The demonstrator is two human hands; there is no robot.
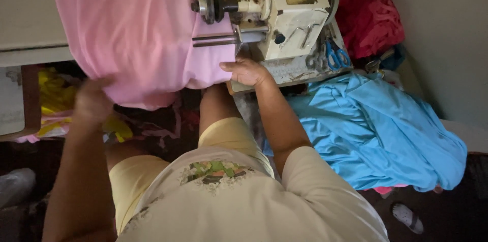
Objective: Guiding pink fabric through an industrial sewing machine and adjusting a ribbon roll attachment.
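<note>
A large piece of pink fabric (137,28) lies spread over the white table and hangs over its near edge, reaching up to the cream sewing machine (284,13). My left hand (92,101) grips the hanging lower edge of the fabric at the left. My right hand (247,72) rests on the fabric's right edge, pressing it against the machine bed just below the needle area.
Blue-handled scissors (336,56) lie on the machine bed at the right. A blue cloth pile (376,130) sits to the right, red cloth (368,18) behind it. Yellow fabric (53,97) lies under the table at left. A sandal (406,216) is on the floor.
</note>
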